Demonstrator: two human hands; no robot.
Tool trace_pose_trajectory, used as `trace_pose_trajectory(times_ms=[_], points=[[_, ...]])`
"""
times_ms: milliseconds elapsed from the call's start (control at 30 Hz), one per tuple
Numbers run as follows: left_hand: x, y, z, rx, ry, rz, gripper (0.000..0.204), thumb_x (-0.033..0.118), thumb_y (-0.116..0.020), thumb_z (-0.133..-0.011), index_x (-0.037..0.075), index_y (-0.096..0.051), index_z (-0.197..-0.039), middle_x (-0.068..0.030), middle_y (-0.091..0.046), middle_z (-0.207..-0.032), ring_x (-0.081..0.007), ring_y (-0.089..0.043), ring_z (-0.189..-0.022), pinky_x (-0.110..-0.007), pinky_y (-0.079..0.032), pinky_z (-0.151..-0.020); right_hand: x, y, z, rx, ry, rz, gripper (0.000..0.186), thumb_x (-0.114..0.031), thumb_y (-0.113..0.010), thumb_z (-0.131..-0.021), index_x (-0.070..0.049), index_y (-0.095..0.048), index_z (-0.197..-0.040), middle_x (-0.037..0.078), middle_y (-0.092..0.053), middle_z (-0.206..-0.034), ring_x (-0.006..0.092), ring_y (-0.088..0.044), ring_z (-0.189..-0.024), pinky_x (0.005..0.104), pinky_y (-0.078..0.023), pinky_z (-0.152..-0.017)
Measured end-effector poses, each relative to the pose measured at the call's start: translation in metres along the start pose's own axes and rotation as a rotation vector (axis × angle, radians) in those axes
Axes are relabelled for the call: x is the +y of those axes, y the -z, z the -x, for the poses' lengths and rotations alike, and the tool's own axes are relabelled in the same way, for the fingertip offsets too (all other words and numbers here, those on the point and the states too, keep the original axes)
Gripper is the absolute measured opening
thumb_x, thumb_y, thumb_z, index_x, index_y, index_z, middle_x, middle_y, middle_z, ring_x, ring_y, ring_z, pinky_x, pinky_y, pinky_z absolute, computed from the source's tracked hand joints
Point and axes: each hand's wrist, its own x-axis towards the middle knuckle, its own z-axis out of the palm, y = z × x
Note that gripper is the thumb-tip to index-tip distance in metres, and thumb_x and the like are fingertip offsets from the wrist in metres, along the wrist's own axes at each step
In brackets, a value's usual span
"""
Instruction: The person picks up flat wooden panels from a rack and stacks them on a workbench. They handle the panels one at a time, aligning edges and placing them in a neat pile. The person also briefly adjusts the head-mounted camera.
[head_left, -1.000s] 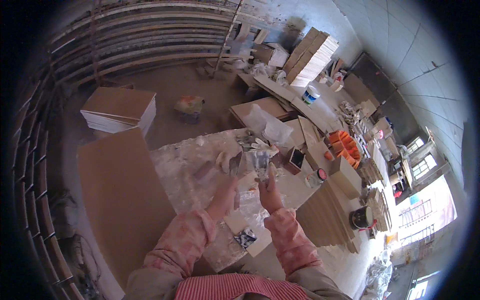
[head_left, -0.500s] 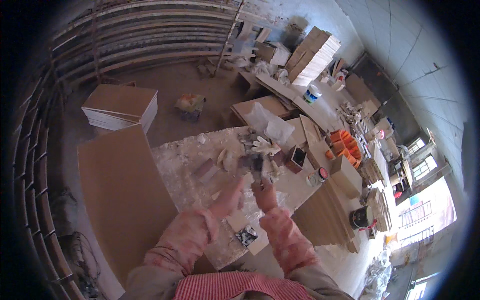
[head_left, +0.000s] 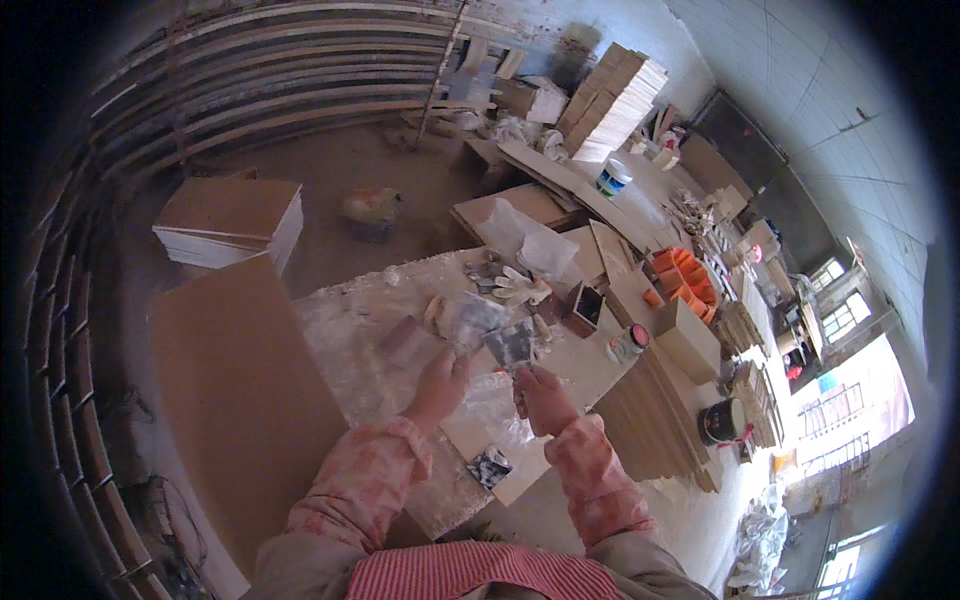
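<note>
My right hand [head_left: 545,401] is closed around the handle of a putty knife [head_left: 511,343], its broad grey blade smeared and pointing away from me. Closed as well, my left hand [head_left: 439,386] grips a second scraper [head_left: 474,318], whose wide pale blade is blurred by motion. The two blades are close together above the dusty worktable [head_left: 350,312]. Beneath my hands lies crumpled clear plastic [head_left: 497,402]. Nearer my body, a small square with black and white smears [head_left: 489,467] rests on a pale board.
A white glove [head_left: 520,288], an open dark box [head_left: 583,309] and a red-lidded jar [head_left: 628,343] sit along the table's right side. At left leans a large brown panel [head_left: 235,400]. Stacked boards [head_left: 655,425] stand to the right, near a black bucket [head_left: 722,422].
My hands have moved apart, the right one going a little to the right. Both blades now show separately, where before they were a dark blur in front of my right hand.
</note>
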Motion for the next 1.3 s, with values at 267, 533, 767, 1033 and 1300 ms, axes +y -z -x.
trace_pose_trajectory(times_ms=[267, 533, 767, 1033, 1300], points=[[0.02, 0.006, 0.013, -0.15, -0.335, -0.489, 0.036, 0.037, -0.047, -0.103, 0.004, -0.062, -0.108, -0.0145, -0.066, -0.081, -0.0296, -0.064, -0.069, -0.045, -0.051, -0.068, -0.061, -0.02, 0.001, -0.141, 0.119, 0.229, 0.036, -0.035, -0.049, -0.105, -0.005, -0.056, -0.087, 0.003, -0.052, -0.064, 0.0134, -0.046, -0.048, 0.0301, -0.039, -0.045], [0.015, 0.03, -0.001, -0.551, 0.391, 0.808, 0.037, 0.045, -0.043, -0.104, 0.011, -0.057, -0.098, -0.0064, -0.056, -0.072, -0.0191, -0.054, -0.056, -0.034, -0.044, -0.049, -0.04, -0.024, 0.029, 0.045, -0.308, 0.038, 0.04, -0.035, -0.045, -0.104, -0.009, -0.056, -0.076, 0.004, -0.052, -0.061, 0.0179, -0.047, -0.046, 0.0326, -0.036, -0.043], [0.035, 0.019, 0.018, -0.715, 0.166, 0.51, 0.05, 0.052, -0.035, -0.104, 0.013, -0.052, -0.078, -0.0018, -0.048, -0.058, -0.0147, -0.044, -0.044, -0.031, -0.033, -0.039, -0.069, -0.021, 0.025, -0.252, -0.091, -0.044, 0.043, -0.036, -0.045, -0.104, -0.009, -0.058, -0.075, 0.003, -0.051, -0.057, 0.0159, -0.043, -0.043, 0.0318, -0.033, -0.041], [0.048, 0.025, 0.011, -0.822, 0.55, 1.206, 0.049, 0.049, -0.033, -0.106, 0.013, -0.051, -0.079, -0.0017, -0.043, -0.056, -0.0148, -0.043, -0.043, -0.031, -0.03, -0.039, -0.064, -0.001, 0.021, -0.285, 0.11, 0.319, 0.037, -0.037, -0.05, -0.104, -0.009, -0.059, -0.082, 0.001, -0.052, -0.062, 0.0142, -0.049, -0.05, 0.0313, -0.04, -0.046], [0.053, 0.014, 0.013, -0.467, 0.513, 0.705, 0.059, 0.06, -0.034, -0.103, 0.011, -0.049, -0.074, -0.0018, -0.047, -0.059, -0.0155, -0.044, -0.046, -0.032, -0.034, -0.042, -0.041, -0.012, -0.009, 0.105, 0.332, 0.224, 0.033, -0.03, -0.051, -0.104, -0.004, -0.056, -0.084, 0.004, -0.059, -0.068, 0.0139, -0.057, -0.058, 0.0289, -0.045, -0.052]])
